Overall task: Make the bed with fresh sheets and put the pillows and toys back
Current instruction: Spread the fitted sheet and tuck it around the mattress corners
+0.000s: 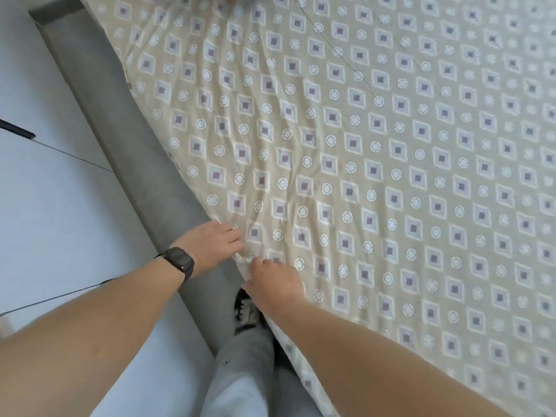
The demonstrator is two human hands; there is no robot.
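Sheet (361, 164): beige, printed with squares and rings, spread over the bed and filling the view from 12 round to 5 o'clock. Mostly flat toward 2 o'clock. Wrinkles fan out from its near edge at about 7 o'clock of the sheet, running up toward 11. Creases converge on the hands, so the cloth looks to be gathered and drawn there; likely the edge is being pulled taut or tucked along the side.

Left hand (215, 237): at the sheet's edge, knuckles up, fingers bent down onto the fabric where it meets the frame (120, 121). Appears to pinch the edge, though the fingertips are hidden in the folds. Dark watch (178, 261) on that wrist.

Right hand (275, 284): just at 4 o'clock of the left, near but apart. Fingers curled, bunching a fold of sheet at the same edge.

Grey padded frame runs from 11 to 6 o'clock along the sheet's border. Pale floor (45, 191) beyond it at 9 o'clock. Shoe (245, 313) and grey trouser leg at 6 o'clock, tight against the frame.

No pillows or toys in view; those steps seem not yet done.
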